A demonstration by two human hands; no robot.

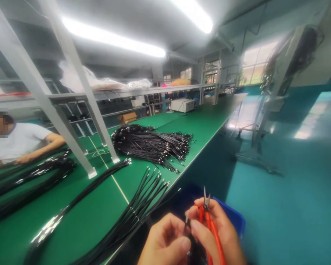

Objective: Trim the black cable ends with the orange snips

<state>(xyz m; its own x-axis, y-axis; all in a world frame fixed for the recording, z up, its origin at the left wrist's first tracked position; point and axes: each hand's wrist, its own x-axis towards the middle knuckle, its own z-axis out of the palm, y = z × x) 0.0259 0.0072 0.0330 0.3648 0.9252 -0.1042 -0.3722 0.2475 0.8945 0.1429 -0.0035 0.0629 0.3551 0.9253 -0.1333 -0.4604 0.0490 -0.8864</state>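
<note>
My left hand (165, 239) is closed, its thumb and fingers pinching the end of a black cable (187, 224). Beside it, my right hand (220, 224) is wrapped round red-handled pliers (215, 233), whose metal jaws point up and stand slightly apart. The right thumb and fingertips also meet near the cable end. Below the hands hangs dark material, partly hidden. A fanned bundle of black cables (138, 206) with light tips lies at the green table's near edge, left of my hands.
On the green table (105, 209) lie a large cable pile (154, 143) and another long bundle (91, 187). Metal shelf posts (85, 84) rise at left. A person (24, 143) handles cables there. A blue bin (231, 213) is below my hands; a wheeled rack (253, 136) stands right.
</note>
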